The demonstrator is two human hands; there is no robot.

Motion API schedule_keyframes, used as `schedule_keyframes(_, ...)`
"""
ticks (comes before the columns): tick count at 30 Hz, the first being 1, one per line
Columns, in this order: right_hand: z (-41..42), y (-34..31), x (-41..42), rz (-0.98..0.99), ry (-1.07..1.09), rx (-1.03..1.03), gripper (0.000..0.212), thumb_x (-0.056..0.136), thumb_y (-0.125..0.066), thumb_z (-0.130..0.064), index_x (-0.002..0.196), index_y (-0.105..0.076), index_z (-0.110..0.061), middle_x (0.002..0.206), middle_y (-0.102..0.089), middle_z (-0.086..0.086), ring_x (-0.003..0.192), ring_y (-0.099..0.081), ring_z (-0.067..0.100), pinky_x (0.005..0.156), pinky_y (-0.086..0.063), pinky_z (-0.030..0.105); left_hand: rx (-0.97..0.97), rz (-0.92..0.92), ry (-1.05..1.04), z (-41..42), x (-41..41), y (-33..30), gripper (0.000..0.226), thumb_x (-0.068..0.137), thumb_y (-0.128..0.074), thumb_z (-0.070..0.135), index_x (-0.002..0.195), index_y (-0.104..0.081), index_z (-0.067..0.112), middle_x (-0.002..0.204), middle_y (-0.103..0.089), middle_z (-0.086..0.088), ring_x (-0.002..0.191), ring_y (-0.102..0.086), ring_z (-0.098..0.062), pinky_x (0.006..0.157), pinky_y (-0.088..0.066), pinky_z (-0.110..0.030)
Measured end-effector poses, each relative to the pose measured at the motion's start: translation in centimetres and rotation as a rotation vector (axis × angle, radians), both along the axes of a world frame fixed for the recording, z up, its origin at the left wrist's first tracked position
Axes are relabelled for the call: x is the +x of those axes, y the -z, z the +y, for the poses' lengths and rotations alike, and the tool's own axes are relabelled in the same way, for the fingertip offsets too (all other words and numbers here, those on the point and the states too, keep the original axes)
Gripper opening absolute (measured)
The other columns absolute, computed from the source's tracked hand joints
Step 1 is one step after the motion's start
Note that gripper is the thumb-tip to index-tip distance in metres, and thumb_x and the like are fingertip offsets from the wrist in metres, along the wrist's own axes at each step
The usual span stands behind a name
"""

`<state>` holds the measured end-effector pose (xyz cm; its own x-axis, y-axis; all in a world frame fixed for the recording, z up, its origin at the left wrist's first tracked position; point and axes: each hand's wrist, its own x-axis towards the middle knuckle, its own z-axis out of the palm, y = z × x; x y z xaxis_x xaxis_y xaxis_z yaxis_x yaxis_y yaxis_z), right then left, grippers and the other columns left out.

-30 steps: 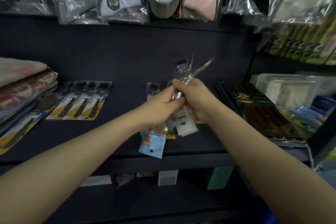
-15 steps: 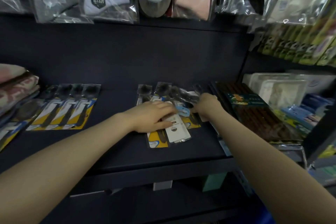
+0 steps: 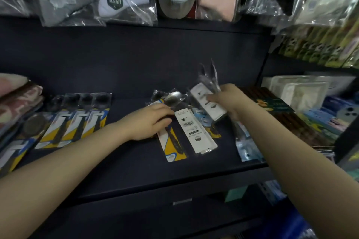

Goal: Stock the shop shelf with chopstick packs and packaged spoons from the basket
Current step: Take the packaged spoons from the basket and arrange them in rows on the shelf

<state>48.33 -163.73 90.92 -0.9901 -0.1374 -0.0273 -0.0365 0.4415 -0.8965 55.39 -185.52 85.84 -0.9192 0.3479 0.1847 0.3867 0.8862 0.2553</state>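
- Left hand (image 3: 149, 122) rests palm-down on a yellow-and-white carded spoon pack (image 3: 172, 144) lying flat on the dark shop shelf (image 3: 124, 163); fingers loosely curved over it, pressing rather than gripping.
- Just right of that pack, touching it, lies a white-backed spoon pack with a barcode label (image 3: 194, 131), face down, with a bare metal spoon bowl showing at its far end.
- Right hand (image 3: 231, 101) holds a clear-sleeved white-carded spoon pack (image 3: 208, 101) lifted off the shelf and tilted, its crinkled plastic top sticking upward; fingers curl round its right edge.
- A pale blue plastic-wrapped pack (image 3: 243, 147) sits near the shelf's front edge under the right forearm; contents unclear.
- A neat row of yellow-carded black spoon packs (image 3: 77, 120) lies well to the left; long dark brown chopstick packs (image 3: 287, 120) are stacked to the right.
- Basket not in view.
- Step in hand, as I judge it: sorting and laying down spoon packs in the middle group.
- Next move calls for lowering the held pack flat beside the barcode pack, aligned parallel, while the left hand steadies the ones already placed.
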Motion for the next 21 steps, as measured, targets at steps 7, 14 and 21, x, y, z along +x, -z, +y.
schedule_keyframes(7,-3.6,2.4,2.4,-0.062,-0.133,0.180,0.013,0.088,-0.057,-0.008,0.082,-0.062,0.002,0.051,-0.057,-0.001,0.041,-0.051,0.010,0.041,-0.038,0.021,0.195,0.062,-0.029,-0.3,-1.0,0.2,0.045,0.095,-0.041,0.033,0.135,-0.040,0.013,0.139,-0.040,-0.004,0.129,-0.037,-0.018,0.105,-0.029,-0.024)
schedule_keyframes(14,-1.4,3.6,0.0,0.025,0.165,0.445,0.039,0.083,-0.066,-0.035,0.102,-0.063,-0.001,0.092,-0.060,0.012,0.078,-0.051,0.022,0.065,-0.038,0.028,-0.225,-0.117,0.208,0.1,-0.6,1.0,0.049,0.094,-0.030,0.049,0.142,-0.020,0.042,0.157,-0.008,0.009,0.144,-0.003,-0.013,0.115,-0.005,-0.028)
schedule_keyframes(21,-2.8,3.6,-1.0,-0.104,0.207,0.474,0.028,0.080,-0.069,-0.015,0.101,-0.060,0.002,0.086,-0.057,0.010,0.078,-0.054,0.022,0.068,-0.043,0.028,-0.162,-0.063,0.225,-0.4,-0.8,-0.3,0.038,0.092,-0.037,0.049,0.122,-0.053,0.032,0.136,-0.043,0.009,0.129,-0.034,-0.013,0.108,-0.028,-0.032)
